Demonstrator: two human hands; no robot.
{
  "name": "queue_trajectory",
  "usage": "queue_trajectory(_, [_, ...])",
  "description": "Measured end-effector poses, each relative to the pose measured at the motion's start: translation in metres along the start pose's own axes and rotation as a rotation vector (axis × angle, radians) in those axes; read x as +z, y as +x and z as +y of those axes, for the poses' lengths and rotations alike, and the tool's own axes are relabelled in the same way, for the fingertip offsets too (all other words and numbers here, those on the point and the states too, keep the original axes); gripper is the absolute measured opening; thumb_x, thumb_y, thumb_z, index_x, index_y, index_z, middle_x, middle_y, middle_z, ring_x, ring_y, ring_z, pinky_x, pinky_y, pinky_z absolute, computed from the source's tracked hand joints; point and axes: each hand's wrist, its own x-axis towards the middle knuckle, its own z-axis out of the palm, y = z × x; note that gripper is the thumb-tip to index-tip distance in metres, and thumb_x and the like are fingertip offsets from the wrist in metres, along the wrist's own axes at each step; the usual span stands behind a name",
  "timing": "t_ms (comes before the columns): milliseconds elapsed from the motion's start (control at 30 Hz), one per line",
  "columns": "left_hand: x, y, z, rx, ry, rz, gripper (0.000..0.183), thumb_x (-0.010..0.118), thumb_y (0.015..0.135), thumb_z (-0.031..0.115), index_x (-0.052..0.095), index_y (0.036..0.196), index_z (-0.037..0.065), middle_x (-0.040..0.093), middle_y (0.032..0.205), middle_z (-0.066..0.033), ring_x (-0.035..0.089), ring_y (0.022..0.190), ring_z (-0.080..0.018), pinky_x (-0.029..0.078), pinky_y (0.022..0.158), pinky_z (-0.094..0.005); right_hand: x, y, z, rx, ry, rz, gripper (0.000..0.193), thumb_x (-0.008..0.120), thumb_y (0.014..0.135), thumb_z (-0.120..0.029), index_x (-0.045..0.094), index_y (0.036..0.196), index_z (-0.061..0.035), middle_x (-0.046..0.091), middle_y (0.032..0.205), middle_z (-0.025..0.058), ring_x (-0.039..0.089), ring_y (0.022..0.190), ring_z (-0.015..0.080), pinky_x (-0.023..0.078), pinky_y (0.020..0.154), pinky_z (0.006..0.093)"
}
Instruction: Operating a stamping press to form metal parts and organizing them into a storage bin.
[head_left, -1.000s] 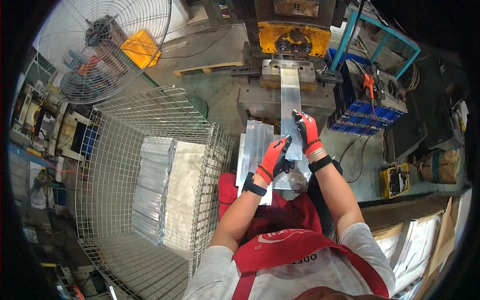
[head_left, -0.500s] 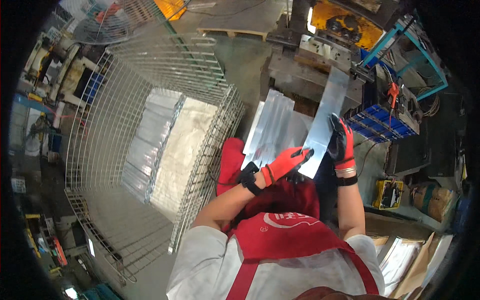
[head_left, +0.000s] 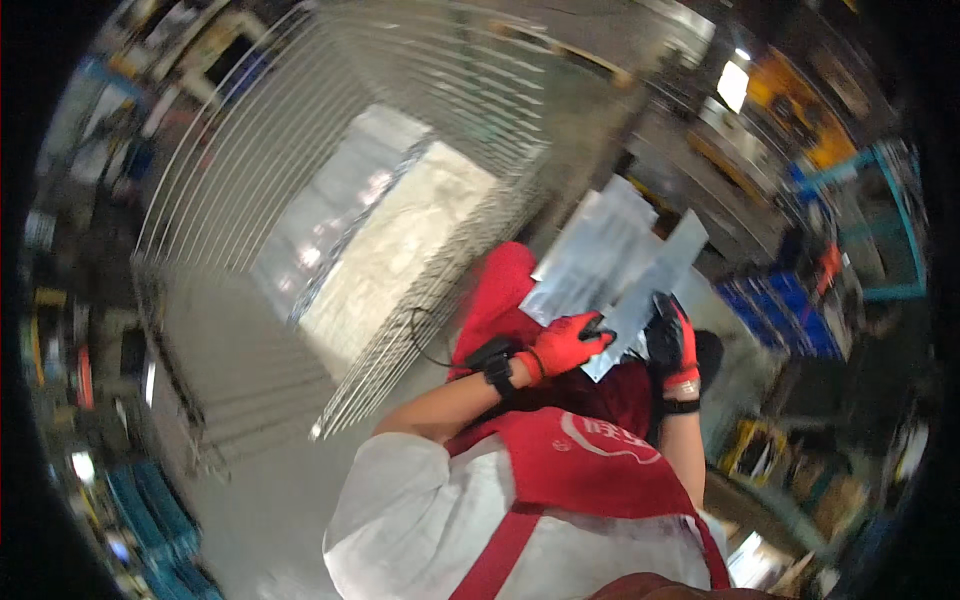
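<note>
A long, flat, shiny metal strip (head_left: pixel 662 268) slants away from my lap, its near end between my hands. My left hand (head_left: pixel 568 346), in a red glove with black fingertips, grips its left edge near that end. My right hand (head_left: pixel 674 342), gloved alike, is closed at its right edge; its fingertips are partly hidden and blurred. Just beyond and to the left, several similar metal strips (head_left: pixel 590 245) lie in an overlapping pile in front of my knees, partly covered by the held strip.
A large wire mesh basket (head_left: pixel 215 165) on my left holds rows of metal strips (head_left: pixel 340 185) and a cream-coloured sheet (head_left: pixel 405 240). A dark machine with a yellow part (head_left: pixel 790 100) stands ahead right. To the right is a blue crate (head_left: pixel 785 312), with a teal frame (head_left: pixel 912 220) beyond it.
My view has turned, so the basket and machine appear shifted and blurred. The held strip has come down lower, over the pile, with both hands still at its near end.
</note>
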Motion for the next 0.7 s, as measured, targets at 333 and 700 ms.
queue_trajectory(333, [-0.037, 0.024, -0.060, 0.024, 0.580, 0.282, 0.039, 0.052, 0.075, 0.043, 0.049, 0.085, 0.005, 0.055, 0.070, -0.0168, 0.056, 0.069, -0.0317, 0.042, 0.060, -0.0433, 0.055, -0.022, -0.040, 0.318, 0.305, -0.240, 0.036, 0.041, 0.087, -0.023, 0.043, 0.114, 0.0011, 0.057, 0.095, 0.0151, 0.057, 0.087, 0.0264, 0.045, 0.080, 0.0361])
queue_trajectory(700, [-0.066, 0.037, -0.058, 0.115, 0.800, 0.453, 0.042, 0.060, 0.068, 0.040, 0.052, 0.090, 0.005, 0.053, 0.084, -0.0146, 0.052, 0.081, -0.0325, 0.041, 0.074, -0.0402, 0.020, -0.014, 0.066, 0.323, -0.063, -0.261, 0.029, 0.040, 0.089, -0.024, 0.055, 0.100, -0.0026, 0.059, 0.081, 0.0047, 0.055, 0.062, 0.0122, 0.045, 0.052, 0.0256])
